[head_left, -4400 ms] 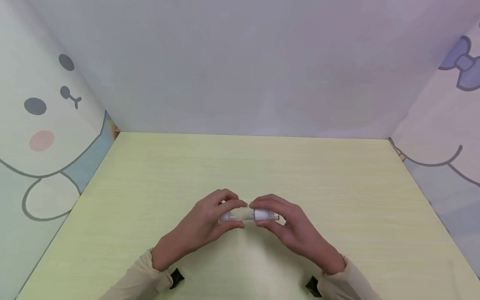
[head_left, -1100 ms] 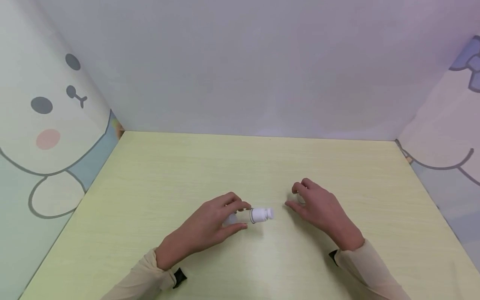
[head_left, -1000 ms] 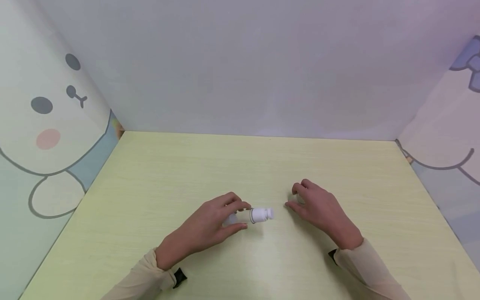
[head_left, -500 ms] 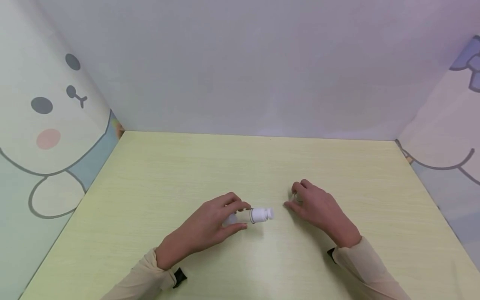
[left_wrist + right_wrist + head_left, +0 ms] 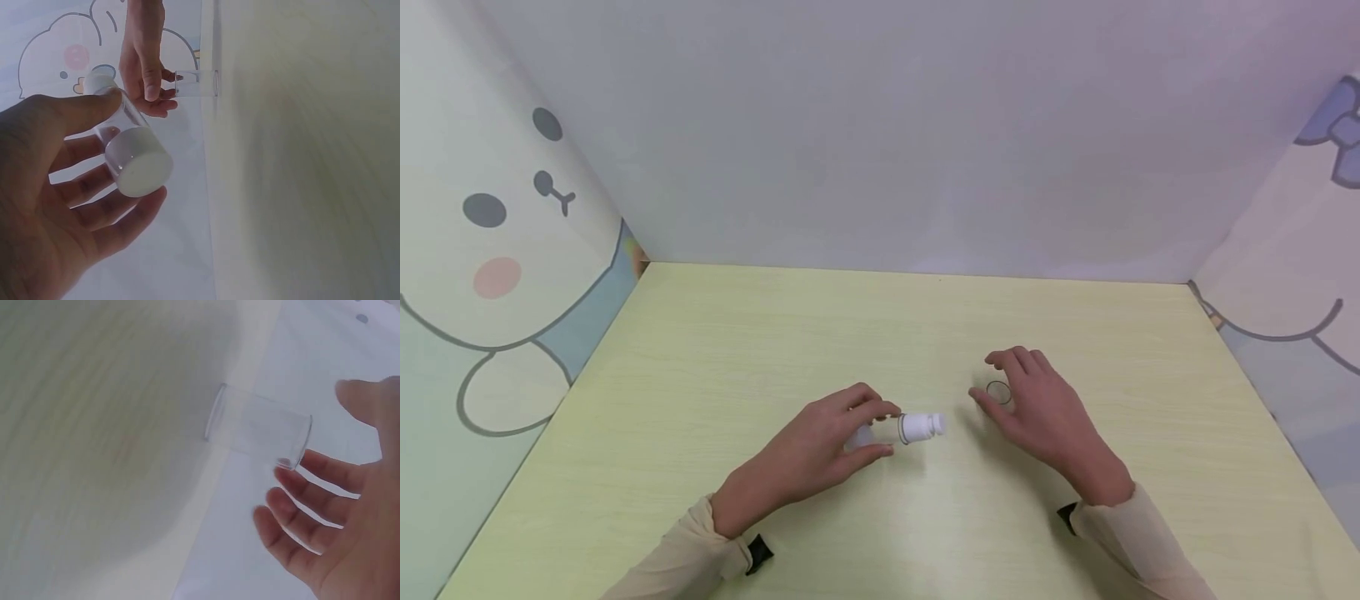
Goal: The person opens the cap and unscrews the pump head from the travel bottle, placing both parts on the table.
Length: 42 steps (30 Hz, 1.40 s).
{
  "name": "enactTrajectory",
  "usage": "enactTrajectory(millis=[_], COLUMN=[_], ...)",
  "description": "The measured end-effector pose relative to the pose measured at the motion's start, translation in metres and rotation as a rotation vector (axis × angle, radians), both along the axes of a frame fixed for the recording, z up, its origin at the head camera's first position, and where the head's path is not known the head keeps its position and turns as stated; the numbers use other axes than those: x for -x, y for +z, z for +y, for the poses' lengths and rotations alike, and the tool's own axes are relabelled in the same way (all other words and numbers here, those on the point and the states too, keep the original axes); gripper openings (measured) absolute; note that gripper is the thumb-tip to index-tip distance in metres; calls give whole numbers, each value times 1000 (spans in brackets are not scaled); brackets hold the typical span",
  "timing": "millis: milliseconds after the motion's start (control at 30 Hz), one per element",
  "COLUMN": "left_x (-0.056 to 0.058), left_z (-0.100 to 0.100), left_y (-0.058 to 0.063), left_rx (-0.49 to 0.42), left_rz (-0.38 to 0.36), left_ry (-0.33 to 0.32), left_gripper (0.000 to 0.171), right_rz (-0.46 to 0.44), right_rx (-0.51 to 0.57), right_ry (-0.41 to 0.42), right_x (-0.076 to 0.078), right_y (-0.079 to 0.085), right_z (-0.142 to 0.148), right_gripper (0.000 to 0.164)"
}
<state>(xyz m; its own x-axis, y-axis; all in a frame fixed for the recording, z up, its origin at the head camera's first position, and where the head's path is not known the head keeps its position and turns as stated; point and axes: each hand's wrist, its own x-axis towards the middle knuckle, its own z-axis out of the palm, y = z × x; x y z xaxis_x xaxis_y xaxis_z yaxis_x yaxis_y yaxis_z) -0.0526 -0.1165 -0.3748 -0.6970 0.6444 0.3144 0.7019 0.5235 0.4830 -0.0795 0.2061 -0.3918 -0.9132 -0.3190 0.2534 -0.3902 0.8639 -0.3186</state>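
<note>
My left hand (image 5: 812, 442) holds a small clear pump bottle (image 5: 917, 427) on its side above the table, fingers and thumb round the body. Its white pump end points right; the white base (image 5: 140, 165) faces the left wrist camera. To the right, a clear cylindrical cap (image 5: 259, 428) stands upright on the table. My right hand (image 5: 1048, 417) is spread around that cap (image 5: 998, 393), thumb on one side and fingers on the other. In the right wrist view the thumb is apart from the cap, and a fingertip is close to its upper rim; touching or not, I cannot tell.
Both hands work over a pale wood-grain table (image 5: 775, 333). A plain grey-white panel (image 5: 910, 150) rises at its back edge. Side panels with cartoon prints (image 5: 497, 275) stand at left and right.
Over the last seconds, my right hand has moved right from the bottle with the clear cap. It now loosens its fingers, and the cap stands on the table. My left hand still holds the bottle.
</note>
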Motion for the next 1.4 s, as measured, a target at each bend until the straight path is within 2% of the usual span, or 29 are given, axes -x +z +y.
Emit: enactTrajectory(millis=[167, 400, 567, 767, 1000, 1200, 1400], left_x=[0, -1, -2, -2, -3, -4, -6], left_z=[1, 4, 5, 6, 7, 9, 11], left_y=[0, -1, 0, 0, -1, -2, 0], left_rx=[-18, -37, -62, -67, -94, -107, -108], left_rz=[-12, 1, -3, -20, -23, 12, 3], left_ry=[-1, 5, 6, 9, -16, -29, -32], left_gripper=[35, 36, 36, 37, 38, 36, 35], right_rz=[99, 139, 111, 9, -41, -113, -77], right_rx=[119, 256, 316, 368, 505, 560, 571], right_ry=[22, 131, 224, 320, 438, 451, 456], right_x=[-4, -10, -15, -22, -26, -29, -30], right_y=[3, 5, 8, 12, 4, 0, -1], right_z=[-1, -5, -9, -16, -32, -43, -50], right_gripper=[35, 31, 33, 35, 41, 36, 31])
